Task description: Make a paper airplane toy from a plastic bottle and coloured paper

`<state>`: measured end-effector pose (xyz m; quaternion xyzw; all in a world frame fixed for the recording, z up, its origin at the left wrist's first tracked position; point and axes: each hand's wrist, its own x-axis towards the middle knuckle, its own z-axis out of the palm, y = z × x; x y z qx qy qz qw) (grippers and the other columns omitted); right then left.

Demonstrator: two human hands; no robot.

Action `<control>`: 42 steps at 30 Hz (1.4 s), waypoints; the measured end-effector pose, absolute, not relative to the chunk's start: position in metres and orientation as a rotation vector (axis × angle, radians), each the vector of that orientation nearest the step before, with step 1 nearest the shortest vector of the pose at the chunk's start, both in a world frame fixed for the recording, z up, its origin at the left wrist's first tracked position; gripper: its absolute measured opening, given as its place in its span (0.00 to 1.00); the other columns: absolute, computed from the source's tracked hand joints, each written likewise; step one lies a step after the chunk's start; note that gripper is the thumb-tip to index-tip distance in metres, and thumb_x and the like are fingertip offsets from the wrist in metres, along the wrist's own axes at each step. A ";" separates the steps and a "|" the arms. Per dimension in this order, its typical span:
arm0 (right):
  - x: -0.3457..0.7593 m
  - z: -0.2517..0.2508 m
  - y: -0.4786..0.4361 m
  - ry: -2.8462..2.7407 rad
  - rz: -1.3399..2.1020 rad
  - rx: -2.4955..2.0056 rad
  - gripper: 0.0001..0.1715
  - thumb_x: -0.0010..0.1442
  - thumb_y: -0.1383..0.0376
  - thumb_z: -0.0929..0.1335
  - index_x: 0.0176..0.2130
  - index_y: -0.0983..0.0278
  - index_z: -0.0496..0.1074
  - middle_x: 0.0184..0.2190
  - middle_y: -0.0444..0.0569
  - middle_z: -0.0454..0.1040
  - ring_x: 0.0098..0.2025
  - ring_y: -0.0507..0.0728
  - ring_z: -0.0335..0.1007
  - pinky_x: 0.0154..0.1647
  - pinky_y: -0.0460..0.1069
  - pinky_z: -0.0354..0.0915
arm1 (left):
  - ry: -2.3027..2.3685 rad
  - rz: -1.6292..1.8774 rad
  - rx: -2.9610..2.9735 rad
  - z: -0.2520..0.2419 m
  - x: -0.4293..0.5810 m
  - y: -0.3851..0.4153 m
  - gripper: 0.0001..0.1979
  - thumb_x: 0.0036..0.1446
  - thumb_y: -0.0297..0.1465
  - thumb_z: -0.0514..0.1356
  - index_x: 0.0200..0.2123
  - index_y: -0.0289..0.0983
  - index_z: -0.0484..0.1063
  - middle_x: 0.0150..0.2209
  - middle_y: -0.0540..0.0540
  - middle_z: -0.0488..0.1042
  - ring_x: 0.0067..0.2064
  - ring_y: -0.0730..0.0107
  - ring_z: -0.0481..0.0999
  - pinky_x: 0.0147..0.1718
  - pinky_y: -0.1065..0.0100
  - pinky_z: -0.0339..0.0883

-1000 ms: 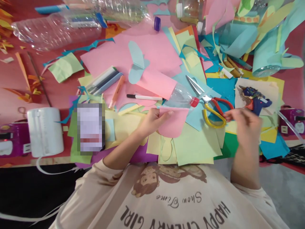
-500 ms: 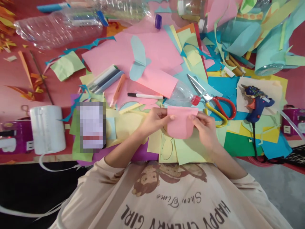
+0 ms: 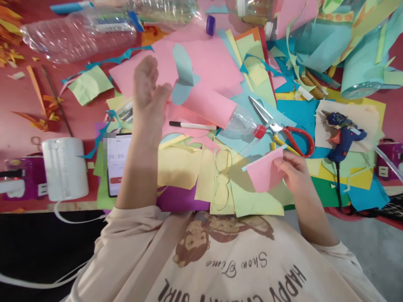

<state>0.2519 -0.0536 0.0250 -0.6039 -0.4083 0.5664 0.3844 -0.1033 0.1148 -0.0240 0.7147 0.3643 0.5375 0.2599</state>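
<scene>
My right hand (image 3: 292, 168) pinches a pink paper piece (image 3: 264, 172) by its right side, above pale green sheets. Light blue shows at the piece's upper corners. My left hand (image 3: 148, 86) is held out over the left part of a large pink sheet (image 3: 208, 58), thumb and fingers apart, holding nothing. To its right, a light blue paper cutout (image 3: 183, 73) lies by a clear plastic bottle (image 3: 241, 121) wrapped in pink paper, with a red cap. Below the bottle's wrap is a black-and-white pen (image 3: 193, 125). My left forearm partly covers some markers (image 3: 127, 112) and the phone.
Open scissors (image 3: 277, 126) with red and yellow handles lie right of the bottle. A blue glue gun (image 3: 344, 140) rests on cream paper at the right. At the left are a phone (image 3: 115, 167) and a white box-shaped device (image 3: 64, 170). Clear bottles (image 3: 78, 35) line the back.
My left hand has let go of the pink paper piece and moved up and left over the table. My right hand has shifted slightly right, with the piece now tilted.
</scene>
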 end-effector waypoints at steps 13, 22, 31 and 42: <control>0.277 0.036 -0.033 -1.207 1.242 -1.211 0.05 0.57 0.60 0.71 0.32 0.55 0.80 0.43 0.45 0.80 0.46 0.60 0.74 0.44 0.54 0.68 | 0.959 1.364 1.192 -0.009 -0.055 0.111 0.16 0.45 0.30 0.64 0.41 0.43 0.73 0.44 0.52 0.78 0.44 0.66 0.74 0.40 0.66 0.66; 0.255 0.048 -0.032 -1.313 1.880 -1.284 0.10 0.62 0.57 0.68 0.35 0.56 0.79 0.51 0.46 0.78 0.36 0.56 0.76 0.30 0.50 0.68 | 0.961 1.105 1.297 -0.013 -0.042 0.120 0.08 0.57 0.38 0.62 0.40 0.47 0.73 0.33 0.56 0.75 0.31 0.73 0.64 0.31 0.65 0.57; 0.235 0.049 -0.033 -1.342 2.155 -1.108 0.17 0.61 0.52 0.68 0.36 0.63 0.76 0.45 0.51 0.78 0.36 0.53 0.74 0.29 0.46 0.68 | 0.913 1.015 1.507 -0.020 -0.041 0.107 0.11 0.62 0.42 0.58 0.43 0.45 0.74 0.43 0.53 0.77 0.45 0.65 0.73 0.45 0.59 0.67; 0.278 0.049 0.024 -1.250 1.740 -1.602 0.13 0.44 0.55 0.78 0.29 0.59 0.80 0.28 0.45 0.78 0.28 0.54 0.72 0.27 0.49 0.67 | 0.846 0.878 1.782 -0.014 -0.036 0.101 0.25 0.56 0.47 0.63 0.54 0.43 0.69 0.56 0.46 0.72 0.59 0.53 0.69 0.60 0.50 0.63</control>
